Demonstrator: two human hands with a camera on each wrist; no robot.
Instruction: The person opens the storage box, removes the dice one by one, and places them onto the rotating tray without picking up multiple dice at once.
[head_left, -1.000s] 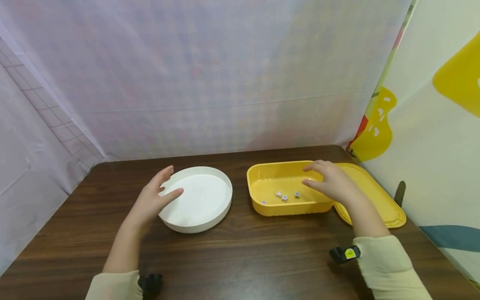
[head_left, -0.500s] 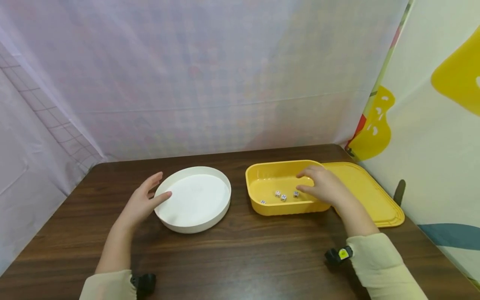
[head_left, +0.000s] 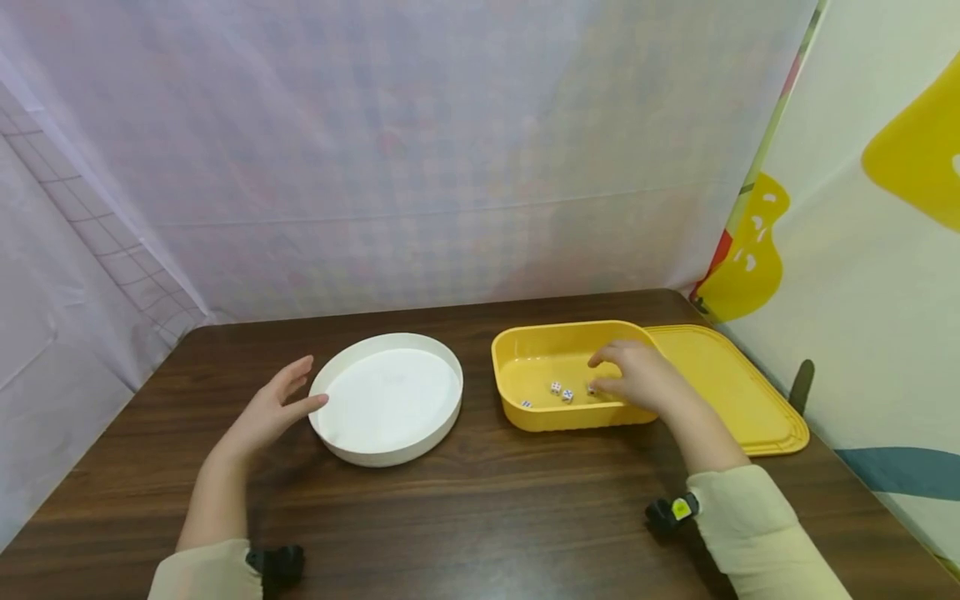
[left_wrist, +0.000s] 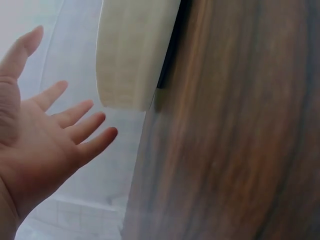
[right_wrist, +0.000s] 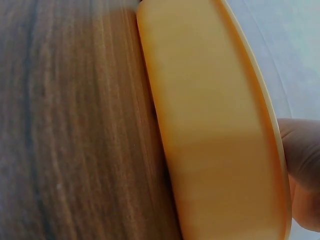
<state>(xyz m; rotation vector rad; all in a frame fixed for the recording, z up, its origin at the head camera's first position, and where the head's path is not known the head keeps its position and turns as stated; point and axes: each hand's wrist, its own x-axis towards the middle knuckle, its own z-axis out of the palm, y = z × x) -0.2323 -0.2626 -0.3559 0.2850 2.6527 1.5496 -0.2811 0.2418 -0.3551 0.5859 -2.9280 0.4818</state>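
My right hand (head_left: 641,379) is over the right part of a yellow plastic tub (head_left: 573,419), its thumb and forefinger spread apart and pointing down inside. One small white die (head_left: 591,389) lies right at the thumb tip. Several dice rest on the tub floor, among them a pair (head_left: 567,396) near the middle. In the right wrist view the tub's rim hides most of the hand. To the left, my left hand (head_left: 262,412) hovers beside a round white tray (head_left: 390,404), fingers spread and holding nothing. The left wrist view shows its palm (left_wrist: 40,140) apart from the tray's wall (left_wrist: 130,55).
A yellow lid (head_left: 720,383) lies flat at the right of the tub, partly behind it. Everything stands on a dark wooden table (head_left: 465,517). A pale cloth (head_left: 420,167) hangs along the back edge, and a printed sheet (head_left: 870,358) borders the right side.
My right hand has lowered into the tub and moved left, toward the rightmost die. My left hand has drawn back to the left, away from the white tray.
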